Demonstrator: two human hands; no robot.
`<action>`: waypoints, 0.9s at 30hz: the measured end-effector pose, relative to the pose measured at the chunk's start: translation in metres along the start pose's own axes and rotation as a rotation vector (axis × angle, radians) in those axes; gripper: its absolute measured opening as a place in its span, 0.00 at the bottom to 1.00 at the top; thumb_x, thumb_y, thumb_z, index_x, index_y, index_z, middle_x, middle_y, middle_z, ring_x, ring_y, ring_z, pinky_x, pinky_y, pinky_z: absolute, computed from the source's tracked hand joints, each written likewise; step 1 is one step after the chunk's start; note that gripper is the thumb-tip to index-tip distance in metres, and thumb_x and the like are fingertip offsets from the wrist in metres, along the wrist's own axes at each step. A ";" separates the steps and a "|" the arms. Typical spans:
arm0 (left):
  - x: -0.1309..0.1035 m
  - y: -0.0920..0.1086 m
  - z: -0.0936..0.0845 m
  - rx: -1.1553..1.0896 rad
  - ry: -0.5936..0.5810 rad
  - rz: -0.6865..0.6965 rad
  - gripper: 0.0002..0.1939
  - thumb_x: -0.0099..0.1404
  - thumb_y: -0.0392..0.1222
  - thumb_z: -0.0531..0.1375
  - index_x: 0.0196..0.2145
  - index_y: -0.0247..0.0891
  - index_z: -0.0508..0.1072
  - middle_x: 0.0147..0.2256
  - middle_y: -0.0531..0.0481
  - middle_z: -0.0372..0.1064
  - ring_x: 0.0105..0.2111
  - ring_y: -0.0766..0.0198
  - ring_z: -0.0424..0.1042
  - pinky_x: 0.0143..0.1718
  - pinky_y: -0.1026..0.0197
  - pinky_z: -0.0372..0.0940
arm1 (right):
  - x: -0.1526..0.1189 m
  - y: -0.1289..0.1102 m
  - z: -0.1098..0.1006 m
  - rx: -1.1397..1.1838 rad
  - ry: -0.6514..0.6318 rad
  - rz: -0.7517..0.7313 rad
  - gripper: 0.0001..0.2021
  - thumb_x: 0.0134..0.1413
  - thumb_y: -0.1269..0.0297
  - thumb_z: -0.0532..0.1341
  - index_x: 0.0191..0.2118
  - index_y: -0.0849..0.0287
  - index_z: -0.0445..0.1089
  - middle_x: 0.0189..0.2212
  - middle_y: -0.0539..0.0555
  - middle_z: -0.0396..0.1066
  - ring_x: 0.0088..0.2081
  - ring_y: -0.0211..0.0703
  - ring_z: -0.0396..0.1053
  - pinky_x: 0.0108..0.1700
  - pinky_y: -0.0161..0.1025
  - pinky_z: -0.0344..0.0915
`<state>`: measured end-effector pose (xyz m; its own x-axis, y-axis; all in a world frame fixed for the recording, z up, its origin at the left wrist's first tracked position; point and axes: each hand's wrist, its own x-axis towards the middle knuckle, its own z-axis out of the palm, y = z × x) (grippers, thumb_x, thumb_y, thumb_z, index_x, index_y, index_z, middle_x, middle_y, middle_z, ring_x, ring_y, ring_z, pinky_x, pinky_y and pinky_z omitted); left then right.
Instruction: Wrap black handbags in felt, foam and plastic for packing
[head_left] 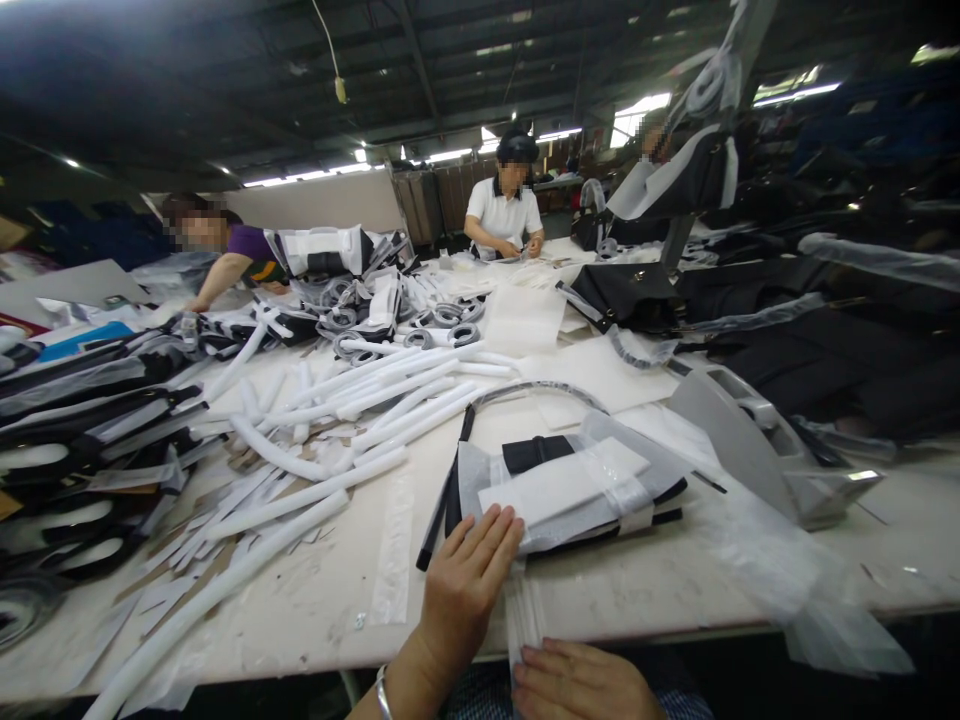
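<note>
Right hand [581, 688]: lowest and nearest, palm down, fingers together over a clear strip [527, 615]; whether it grips the strip, I cannot tell.
Black parts [82, 420]: heaped along the left of the surface [315, 600], pale plastic among them.
Paper scraps [199, 545]: scattered beside the heap, partly under the tubes.
Person in purple [247, 243]: far left, leaning, one arm stretched over the goods.
White tubes [330, 405]: loose pile, mostly slanting; one long tube runs to the near edge.
Rings [450, 320]: wrapped coils behind the tubes.
Left hand [471, 572]: bracelet at the wrist, fingers extended and side by side, pressing the bag's near left corner.
Person in white [506, 215]: across the surface, both hands close together.
Bag [566, 525]: right of the tubes, lying in pale wrapping, a white pad [566, 480] on top, its handle [536, 388] arching behind.
Grey device [757, 425]: just right of the bag.
Film [802, 590]: draped over the near edge.
Black sheets [847, 370]: piled far right.
</note>
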<state>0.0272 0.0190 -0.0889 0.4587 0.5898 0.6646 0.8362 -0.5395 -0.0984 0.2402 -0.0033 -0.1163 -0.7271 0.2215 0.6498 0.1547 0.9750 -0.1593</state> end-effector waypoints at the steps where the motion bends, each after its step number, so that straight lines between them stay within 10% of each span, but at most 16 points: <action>1: 0.000 0.000 0.001 -0.007 0.006 -0.007 0.21 0.74 0.29 0.44 0.59 0.33 0.68 0.55 0.44 0.72 0.58 0.57 0.69 0.54 0.54 0.68 | 0.002 0.000 -0.002 0.001 -0.006 -0.001 0.10 0.69 0.68 0.57 0.46 0.61 0.77 0.45 0.50 0.79 0.47 0.37 0.77 0.60 0.33 0.63; 16: -0.003 0.005 0.010 -0.028 0.118 -0.067 0.19 0.75 0.29 0.46 0.56 0.34 0.71 0.54 0.48 0.74 0.55 0.59 0.72 0.53 0.54 0.68 | 0.067 0.008 -0.043 -0.008 0.096 0.037 0.12 0.68 0.73 0.53 0.46 0.66 0.74 0.39 0.58 0.81 0.39 0.42 0.79 0.46 0.38 0.76; 27: 0.003 0.015 0.010 -0.047 0.253 -0.251 0.13 0.74 0.36 0.52 0.41 0.35 0.77 0.39 0.44 0.77 0.44 0.57 0.75 0.47 0.55 0.73 | 0.105 0.078 -0.041 0.011 -0.006 0.223 0.15 0.61 0.76 0.53 0.47 0.58 0.74 0.37 0.55 0.77 0.36 0.46 0.72 0.37 0.41 0.69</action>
<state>0.0438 0.0189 -0.0956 0.1468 0.5429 0.8269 0.8961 -0.4270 0.1212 0.2029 0.0968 -0.0300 -0.6797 0.4314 0.5932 0.3048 0.9017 -0.3066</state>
